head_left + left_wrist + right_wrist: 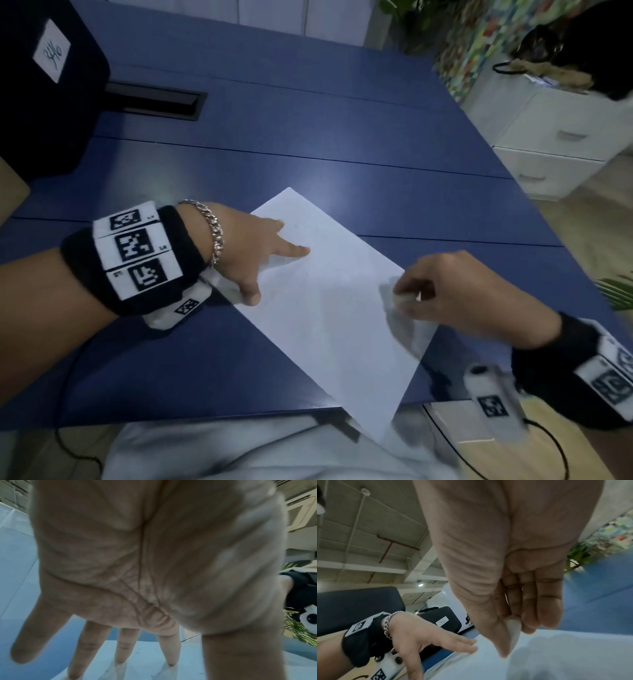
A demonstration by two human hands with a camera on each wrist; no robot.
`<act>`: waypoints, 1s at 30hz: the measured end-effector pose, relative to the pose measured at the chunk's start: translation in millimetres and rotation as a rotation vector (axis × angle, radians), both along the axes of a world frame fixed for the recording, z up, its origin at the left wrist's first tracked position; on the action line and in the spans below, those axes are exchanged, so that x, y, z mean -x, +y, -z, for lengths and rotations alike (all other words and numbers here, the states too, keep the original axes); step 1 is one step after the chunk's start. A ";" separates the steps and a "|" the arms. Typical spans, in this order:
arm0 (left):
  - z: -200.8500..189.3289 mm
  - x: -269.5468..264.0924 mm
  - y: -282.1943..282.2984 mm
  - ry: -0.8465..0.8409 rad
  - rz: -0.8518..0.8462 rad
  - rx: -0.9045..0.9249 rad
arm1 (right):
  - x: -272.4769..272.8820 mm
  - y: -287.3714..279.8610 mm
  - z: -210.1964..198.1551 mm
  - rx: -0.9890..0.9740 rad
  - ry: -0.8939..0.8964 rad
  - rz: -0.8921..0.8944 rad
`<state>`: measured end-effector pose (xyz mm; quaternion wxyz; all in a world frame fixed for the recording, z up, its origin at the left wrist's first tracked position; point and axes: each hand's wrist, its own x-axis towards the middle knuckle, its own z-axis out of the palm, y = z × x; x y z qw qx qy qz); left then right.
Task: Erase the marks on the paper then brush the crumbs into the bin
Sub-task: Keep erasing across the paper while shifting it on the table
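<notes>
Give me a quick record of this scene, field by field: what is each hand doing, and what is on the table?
left hand: fingers spread, pressing the paper flat near its left edge
right hand: pinches a white eraser at the paper's right edge
paper: white sheet, lying askew on the blue table, one corner past the near edge
marks: only faint traces visible
crumbs: too small to tell
bin: cannot tell which object it is
</notes>
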<state>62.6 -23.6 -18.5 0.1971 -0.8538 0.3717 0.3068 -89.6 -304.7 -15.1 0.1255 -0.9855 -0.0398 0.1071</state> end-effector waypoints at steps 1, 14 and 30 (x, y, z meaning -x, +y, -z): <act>-1.1 -0.5 4.3 -0.008 0.003 0.027 | 8.5 -0.6 3.3 -0.001 0.023 0.005; 16.7 0.8 -24.3 0.026 0.016 0.057 | -12.7 25.9 -7.1 -0.047 -0.049 -0.083; 35.7 -4.5 -23.1 0.074 -0.055 0.095 | -54.4 72.6 16.4 0.054 -0.018 -0.333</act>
